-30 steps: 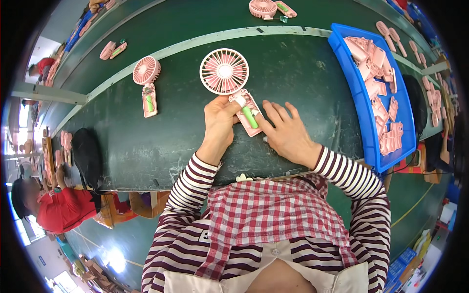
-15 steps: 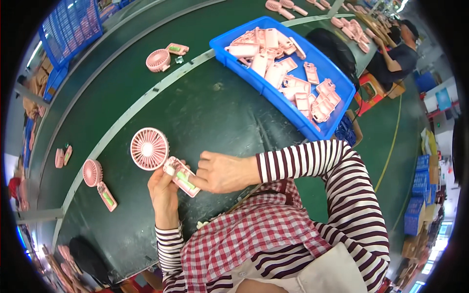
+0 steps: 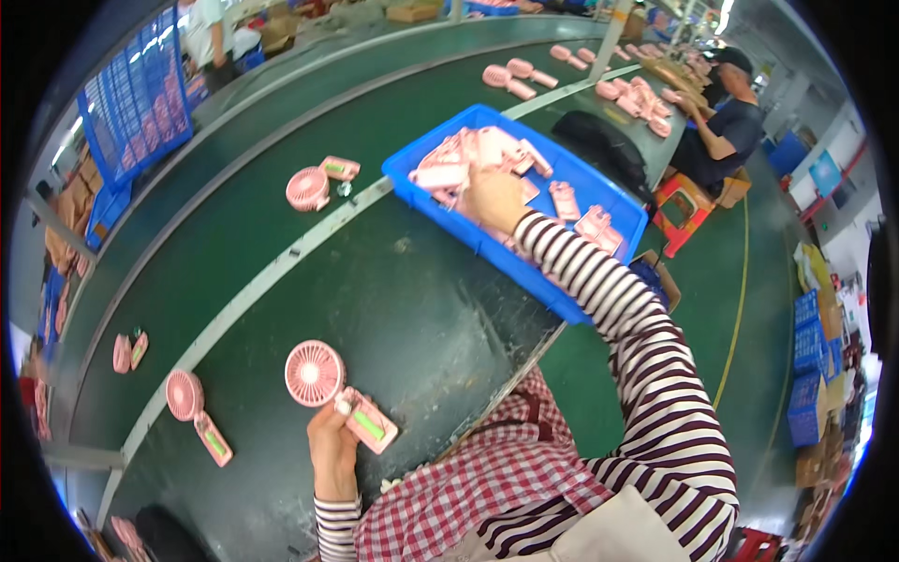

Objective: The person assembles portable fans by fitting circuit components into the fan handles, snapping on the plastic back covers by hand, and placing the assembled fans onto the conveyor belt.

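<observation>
A pink handheld fan [image 3: 316,374] lies at the table's front with its handle open, showing a green part inside. My left hand [image 3: 332,450] grips it where the round head meets the handle, thumb on top. My right hand [image 3: 496,199] reaches into the blue bin [image 3: 524,273] among loose pink handle shells [image 3: 442,176]. Its fingers point down into the pile and are hidden, so I cannot tell whether they grasp a shell.
To the left lies another opened pink fan [image 3: 184,395], and a further fan [image 3: 308,189] sits beyond the pale dividing strip [image 3: 245,298]. A black bag [image 3: 599,150] rests behind the bin. At the far right, a co-worker [image 3: 730,126] sits beside more pink fans.
My right hand has left the fan's handle and moved up and right into the blue bin. The left hand still holds the fan. The whole view has shifted.
</observation>
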`<state>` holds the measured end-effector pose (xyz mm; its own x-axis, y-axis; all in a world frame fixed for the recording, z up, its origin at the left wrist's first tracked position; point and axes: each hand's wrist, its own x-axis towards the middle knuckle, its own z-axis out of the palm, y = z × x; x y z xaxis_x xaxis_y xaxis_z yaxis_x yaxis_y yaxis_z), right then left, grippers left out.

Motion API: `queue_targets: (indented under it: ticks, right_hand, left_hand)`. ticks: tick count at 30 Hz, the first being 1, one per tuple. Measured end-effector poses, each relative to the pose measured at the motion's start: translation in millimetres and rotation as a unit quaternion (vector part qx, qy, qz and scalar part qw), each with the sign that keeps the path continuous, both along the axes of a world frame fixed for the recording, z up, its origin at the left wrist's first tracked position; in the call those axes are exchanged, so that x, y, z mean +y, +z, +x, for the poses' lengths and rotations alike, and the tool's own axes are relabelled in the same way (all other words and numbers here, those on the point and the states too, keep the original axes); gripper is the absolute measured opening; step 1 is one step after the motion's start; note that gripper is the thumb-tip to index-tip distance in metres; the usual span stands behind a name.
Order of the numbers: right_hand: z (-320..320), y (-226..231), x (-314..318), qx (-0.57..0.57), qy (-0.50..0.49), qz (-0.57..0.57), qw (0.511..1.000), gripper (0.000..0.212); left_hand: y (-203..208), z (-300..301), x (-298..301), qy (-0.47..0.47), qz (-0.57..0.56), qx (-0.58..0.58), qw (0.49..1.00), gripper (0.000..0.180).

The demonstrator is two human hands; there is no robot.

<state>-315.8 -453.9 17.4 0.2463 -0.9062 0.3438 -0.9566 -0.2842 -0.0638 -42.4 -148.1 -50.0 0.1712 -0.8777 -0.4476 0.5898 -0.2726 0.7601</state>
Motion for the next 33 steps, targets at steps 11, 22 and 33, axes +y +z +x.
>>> queue_targets:
  ticks: [11, 22, 33]
  right_hand:
    - [14, 1, -20, 0.071, -0.039, 0.156, 0.984, 0.035]
    - [-12, -63, -43, -0.021, 0.002, 0.1, 0.995, 0.046]
    - [40, 35, 79, -0.343, 0.139, 0.238, 0.898, 0.049]
  left_hand:
    - [3, -10, 1, 0.021, 0.005, 0.031, 0.999, 0.02]
    - [5, -10, 13, 0.022, 0.001, 0.032, 0.999, 0.022]
    - [17, -10, 1, 0.047, 0.075, 0.009, 0.996, 0.026]
